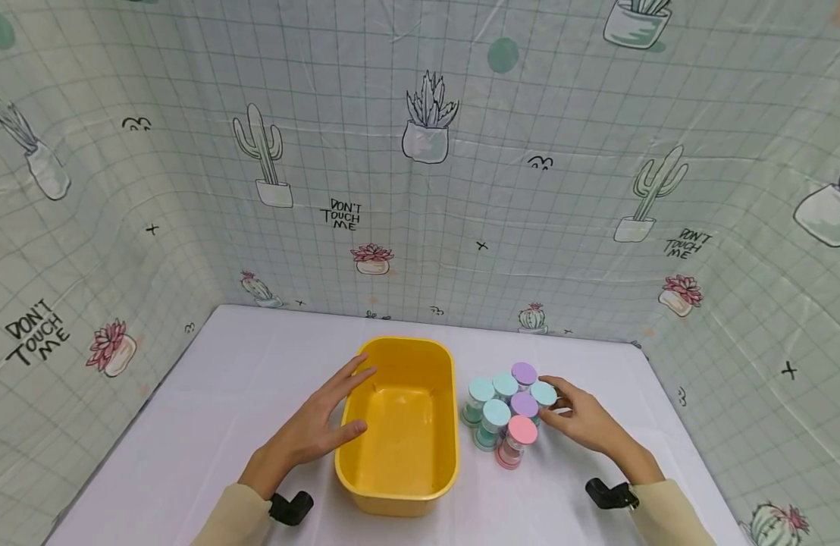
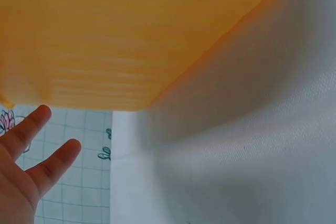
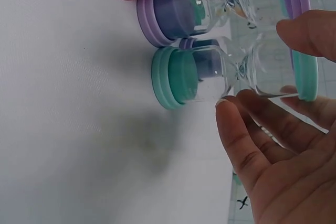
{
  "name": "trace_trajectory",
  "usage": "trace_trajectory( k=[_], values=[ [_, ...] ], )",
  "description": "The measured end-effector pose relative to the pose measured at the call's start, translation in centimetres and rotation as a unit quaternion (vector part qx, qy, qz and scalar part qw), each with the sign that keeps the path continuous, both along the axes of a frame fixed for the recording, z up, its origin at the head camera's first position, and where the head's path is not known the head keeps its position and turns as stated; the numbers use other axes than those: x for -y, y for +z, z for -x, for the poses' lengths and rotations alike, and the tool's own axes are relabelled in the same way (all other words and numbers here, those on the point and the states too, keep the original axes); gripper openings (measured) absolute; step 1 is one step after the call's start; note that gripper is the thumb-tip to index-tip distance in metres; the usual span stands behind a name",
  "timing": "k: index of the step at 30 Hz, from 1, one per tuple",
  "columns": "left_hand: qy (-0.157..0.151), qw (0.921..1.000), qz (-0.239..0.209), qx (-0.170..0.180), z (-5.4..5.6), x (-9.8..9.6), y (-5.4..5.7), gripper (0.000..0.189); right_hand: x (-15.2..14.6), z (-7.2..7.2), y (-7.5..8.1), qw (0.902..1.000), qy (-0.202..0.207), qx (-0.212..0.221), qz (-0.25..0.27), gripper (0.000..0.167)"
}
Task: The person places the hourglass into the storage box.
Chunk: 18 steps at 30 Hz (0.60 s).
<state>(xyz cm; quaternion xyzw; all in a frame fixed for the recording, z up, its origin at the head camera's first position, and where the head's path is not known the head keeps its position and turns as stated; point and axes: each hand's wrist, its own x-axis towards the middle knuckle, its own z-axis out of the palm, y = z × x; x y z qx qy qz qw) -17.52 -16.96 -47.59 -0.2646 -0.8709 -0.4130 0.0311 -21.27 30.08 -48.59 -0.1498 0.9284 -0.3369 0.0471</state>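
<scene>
My left hand (image 1: 311, 425), fingers spread, is at the left rim of a yellow plastic bin (image 1: 396, 497), its thumb and fingertips overlapping that rim. In the left wrist view, two fingers (image 2: 56, 166) show below the bin's outer wall (image 2: 105, 40). To the right of the bin stand several small sand timers in a cluster, with teal, purple and pink caps. My right hand (image 1: 580, 417) pinches the rightmost teal sand timer (image 1: 543, 393). The right wrist view shows its thumb by the top cap and fingers against the clear glass; the teal base (image 3: 176, 80) is upright on the table.
A pink sand timer (image 1: 522, 431) stands at the cluster's front, a purple one (image 1: 525, 373) at its back. The white table (image 1: 256, 364) meets a cloth backdrop (image 1: 420, 205) printed with cacti at the back and sides.
</scene>
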Motion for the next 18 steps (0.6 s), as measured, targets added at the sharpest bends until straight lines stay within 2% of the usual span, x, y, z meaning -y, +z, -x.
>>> trace_trajectory(
  k=[8,18],
  values=[
    [-0.001,1.0000,-0.003,-0.005,0.0,0.0,-0.1,0.071,0.0,0.1,0.5,1.0000,0.000,0.005,0.006,0.053],
    [0.003,1.0000,0.001,0.007,-0.1,0.0,0.0,0.071,-0.1,0.4,1.1,0.9993,0.005,0.026,0.028,0.051]
  ],
)
